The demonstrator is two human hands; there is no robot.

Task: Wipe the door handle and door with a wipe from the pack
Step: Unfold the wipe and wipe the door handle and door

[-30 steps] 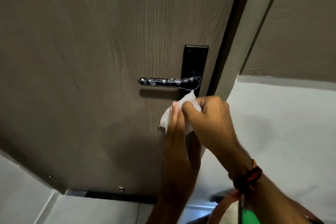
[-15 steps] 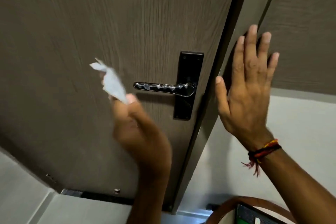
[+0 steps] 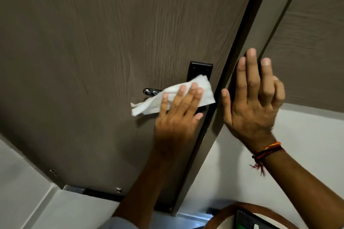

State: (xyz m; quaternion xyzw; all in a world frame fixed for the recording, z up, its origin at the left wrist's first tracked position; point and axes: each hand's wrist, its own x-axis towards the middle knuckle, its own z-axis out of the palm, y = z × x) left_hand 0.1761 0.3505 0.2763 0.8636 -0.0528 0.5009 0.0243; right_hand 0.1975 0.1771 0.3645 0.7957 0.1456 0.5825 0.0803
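A grey-brown wood-grain door stands slightly ajar from its frame, with pale wall to the right and pale floor below. The left hand, fingers flat, presses the white wipe over the chrome door handle near the door's latch edge. Half a second ago that hand pinched the wipe left of the handle; the right hand, open and empty, still rests on the frame.
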